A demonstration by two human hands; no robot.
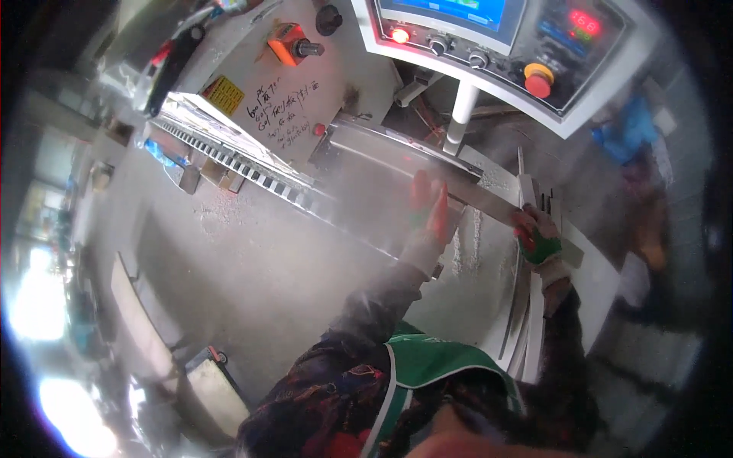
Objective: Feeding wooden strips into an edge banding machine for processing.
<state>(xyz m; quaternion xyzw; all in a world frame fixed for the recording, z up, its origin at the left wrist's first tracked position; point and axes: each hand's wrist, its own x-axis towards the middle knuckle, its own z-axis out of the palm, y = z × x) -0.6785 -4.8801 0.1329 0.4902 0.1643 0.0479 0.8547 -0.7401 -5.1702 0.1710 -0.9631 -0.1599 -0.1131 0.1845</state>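
My right hand [537,235], in a work glove with red and green patches, is closed around the right end of a long flat grey-brown strip [489,201]. The strip runs leftward toward a metal machine housing [389,149], and haze hides its far end. My left hand [429,214], also gloved, is held up at the housing's front edge beside the strip. Its fingers look straight and stretched out, though blurred. Whether the left hand touches the strip I cannot tell.
A control panel [561,65] with a screen and a red stop knob [538,80] hangs above on a white post [460,114]. A slotted rail [237,162] runs along the machine's left side. Pale chips [477,240] lie by the hands. Long pieces [519,305] lean near my right forearm.
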